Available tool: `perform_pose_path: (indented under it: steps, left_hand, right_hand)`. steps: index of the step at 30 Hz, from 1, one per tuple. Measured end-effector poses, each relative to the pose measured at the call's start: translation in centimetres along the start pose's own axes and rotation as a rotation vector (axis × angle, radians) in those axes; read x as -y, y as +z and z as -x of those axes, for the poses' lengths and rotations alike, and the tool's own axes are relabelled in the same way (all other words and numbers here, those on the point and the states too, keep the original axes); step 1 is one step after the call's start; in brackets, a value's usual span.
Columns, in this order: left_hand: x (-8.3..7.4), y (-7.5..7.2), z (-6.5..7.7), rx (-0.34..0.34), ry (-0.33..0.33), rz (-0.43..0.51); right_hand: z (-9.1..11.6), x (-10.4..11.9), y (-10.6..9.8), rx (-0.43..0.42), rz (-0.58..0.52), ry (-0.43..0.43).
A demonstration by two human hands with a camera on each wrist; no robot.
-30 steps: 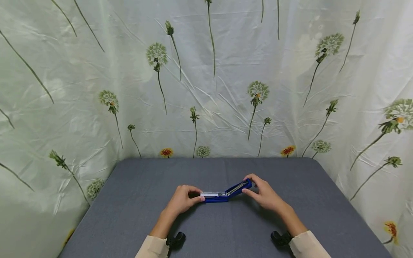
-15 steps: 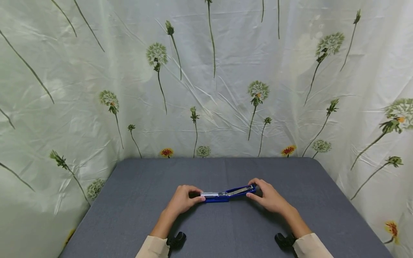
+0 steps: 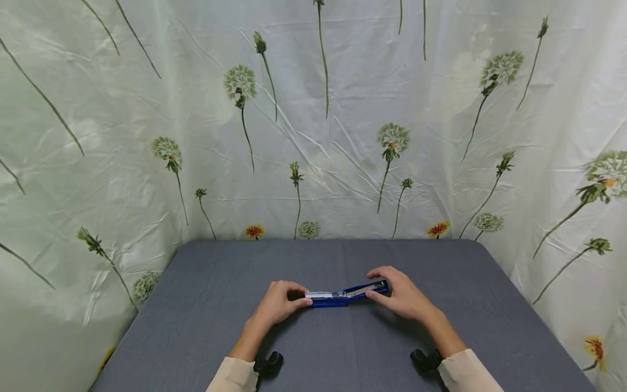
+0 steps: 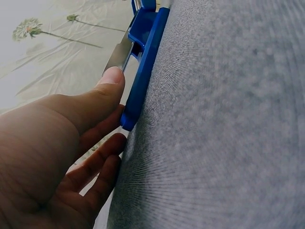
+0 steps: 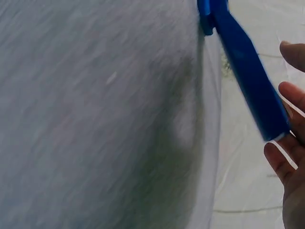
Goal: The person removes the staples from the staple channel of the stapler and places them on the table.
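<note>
One blue stapler [image 3: 329, 303], hinged wide apart, is sitting near the middle of the bench [image 3: 235, 261], its base [image 4: 143, 76] resting on the grey surface and its upper half [image 5: 250, 78] slanting upward to the right. A silvery metal strip [image 3: 320, 295] is running along the base. The person's left hand [image 3: 275, 305] is pinching the base's outer end, thumb on the near side. The right hand [image 3: 404, 295] is hovering about the raised half's free end, its fingers [image 5: 291, 95] spreading apart and loosely bent rather than clamping (the right wrist view is showing one fingertip seemingly touching that end, the thumb standing off). Black devices [image 3: 269, 365] are hugging both wrists, just beyond pale sleeves [image 3: 234, 375]. Behind the bench, a whitish curtain [image 3: 343, 188] printed with dandelions and orange blooms is hanging in creases.
</note>
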State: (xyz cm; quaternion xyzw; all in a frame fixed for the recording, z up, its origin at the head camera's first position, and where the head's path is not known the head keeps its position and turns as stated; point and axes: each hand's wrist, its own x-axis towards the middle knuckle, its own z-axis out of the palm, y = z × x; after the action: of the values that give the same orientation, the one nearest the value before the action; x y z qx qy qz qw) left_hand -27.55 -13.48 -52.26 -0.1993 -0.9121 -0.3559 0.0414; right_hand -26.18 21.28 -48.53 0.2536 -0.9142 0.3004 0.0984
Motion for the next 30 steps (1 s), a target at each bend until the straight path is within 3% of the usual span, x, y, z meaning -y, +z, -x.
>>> perform_pose_path:
  steps: [6, 13, 23, 30]
  left_hand:
    - [0.0, -0.1, 0.0, 0.003, -0.003, 0.007]
    - [0.2, 0.0, -0.2, 0.000, 0.008, 0.010]
    - [0.1, 0.1, 0.0, -0.010, 0.016, 0.044]
    - [0.1, 0.1, 0.0, 0.000, 0.025, 0.050]
  right_hand:
    - [-1.5, 1.3, 0.9, -0.021, -0.022, -0.066]
    - [-2.5, 2.7, 2.2, 0.033, -0.067, -0.103]
    - [-3.0, 3.8, 4.2, 0.082, -0.041, -0.121]
    - [-3.2, 4.0, 5.2, 0.087, 0.041, -0.139]
